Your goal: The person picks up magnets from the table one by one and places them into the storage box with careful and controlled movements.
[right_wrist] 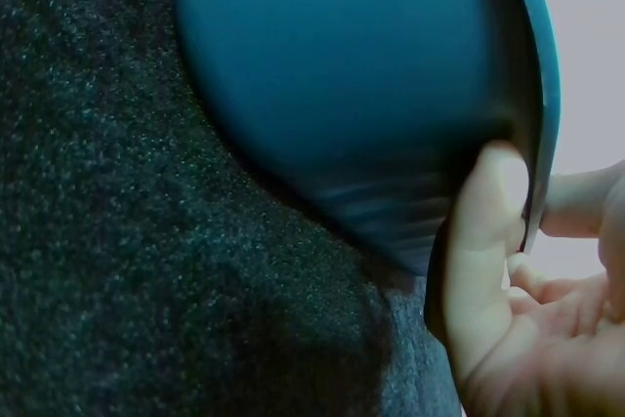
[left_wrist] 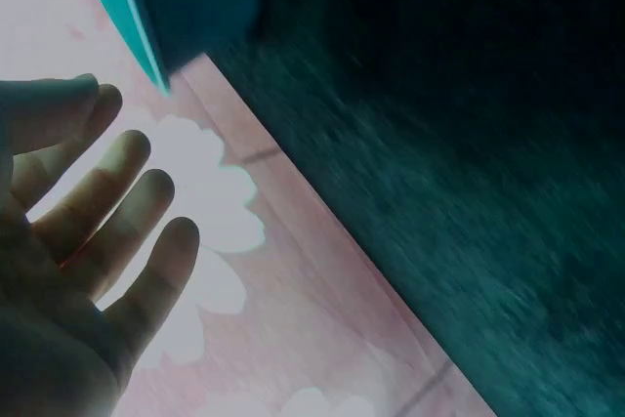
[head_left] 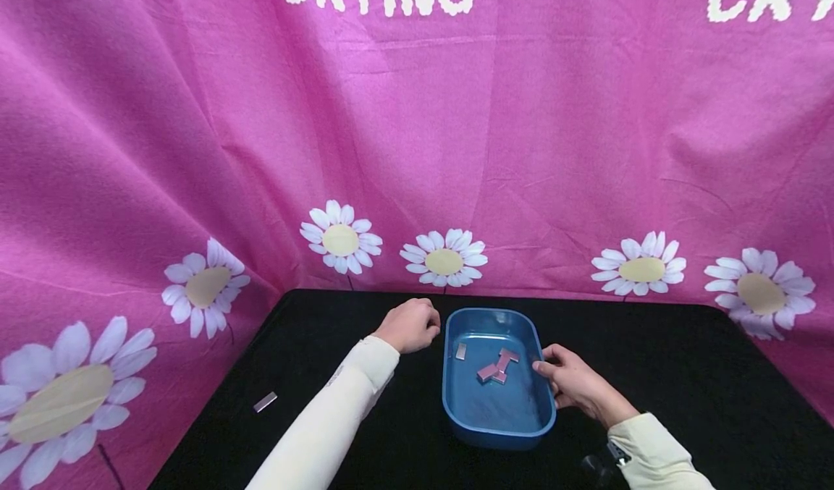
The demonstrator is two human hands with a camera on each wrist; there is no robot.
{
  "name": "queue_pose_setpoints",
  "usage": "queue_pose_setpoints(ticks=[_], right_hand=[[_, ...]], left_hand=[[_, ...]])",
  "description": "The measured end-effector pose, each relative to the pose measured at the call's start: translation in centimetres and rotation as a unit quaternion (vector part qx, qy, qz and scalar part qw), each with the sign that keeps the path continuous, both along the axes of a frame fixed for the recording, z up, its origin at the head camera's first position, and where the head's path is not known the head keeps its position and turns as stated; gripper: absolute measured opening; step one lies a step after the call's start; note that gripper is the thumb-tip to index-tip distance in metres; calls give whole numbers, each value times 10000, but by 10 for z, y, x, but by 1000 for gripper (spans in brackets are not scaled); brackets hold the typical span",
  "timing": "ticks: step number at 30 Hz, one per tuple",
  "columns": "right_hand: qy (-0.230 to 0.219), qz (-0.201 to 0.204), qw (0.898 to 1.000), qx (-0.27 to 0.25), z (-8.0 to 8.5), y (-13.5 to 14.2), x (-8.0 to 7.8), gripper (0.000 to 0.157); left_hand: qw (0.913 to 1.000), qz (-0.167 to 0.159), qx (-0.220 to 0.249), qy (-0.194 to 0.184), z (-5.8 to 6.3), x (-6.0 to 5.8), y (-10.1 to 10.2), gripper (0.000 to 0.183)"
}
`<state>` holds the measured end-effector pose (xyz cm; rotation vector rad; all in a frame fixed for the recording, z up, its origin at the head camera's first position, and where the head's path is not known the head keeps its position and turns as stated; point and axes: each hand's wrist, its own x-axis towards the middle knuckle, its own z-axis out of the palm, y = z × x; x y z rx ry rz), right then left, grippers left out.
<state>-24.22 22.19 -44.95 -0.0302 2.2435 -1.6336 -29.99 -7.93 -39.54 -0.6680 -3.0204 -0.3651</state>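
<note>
A blue rectangular bin (head_left: 508, 428) with rounded corners sits on the black table. My right hand (head_left: 576, 381) grips its right rim; in the right wrist view the thumb (right_wrist: 483, 241) lies against the outer wall, with fingers on the other side of the rim. Inside the bin lie a cluster of small pinkish metallic blocks (head_left: 486, 373) and, apart from them, a silvery block (head_left: 461, 351). My left hand (head_left: 407, 325) hovers just left of the bin's far left corner. Its fingers are loosely bent and hold nothing in the left wrist view.
Another small silvery-pink block (head_left: 265, 402) lies alone near the left edge of the black table (head_left: 651, 360). A pink cloth (head_left: 521, 150) with daisies and white lettering hangs behind the table and along its left side. Something small and dark (head_left: 594, 468) is beside the right cuff.
</note>
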Motion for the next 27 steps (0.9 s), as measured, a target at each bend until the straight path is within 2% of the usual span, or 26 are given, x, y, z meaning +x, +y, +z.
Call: queue_pose_setpoints(ticks=[6, 14, 21, 24, 27], right_hand=[[-65, -36, 10000, 0, 0, -1, -1, 30], [-126, -51, 9999, 74, 1, -1, -1, 31], [-80, 36, 10000, 41, 0, -2, -2, 30], [-130, -20, 9999, 52, 1, -1, -2, 29], [-136, 6, 9999, 26, 1, 0, -2, 29]], left_hand=[[9998, 174, -6, -123, 1, 1, -35, 11], [9982, 553, -187, 141, -11, 7, -97, 8], [9954, 934, -199, 36, -16, 22, -147, 6], [9943, 1041, -206, -59, -16, 30, -163, 6], [9944, 1034, -213, 10, -16, 37, -175, 6]])
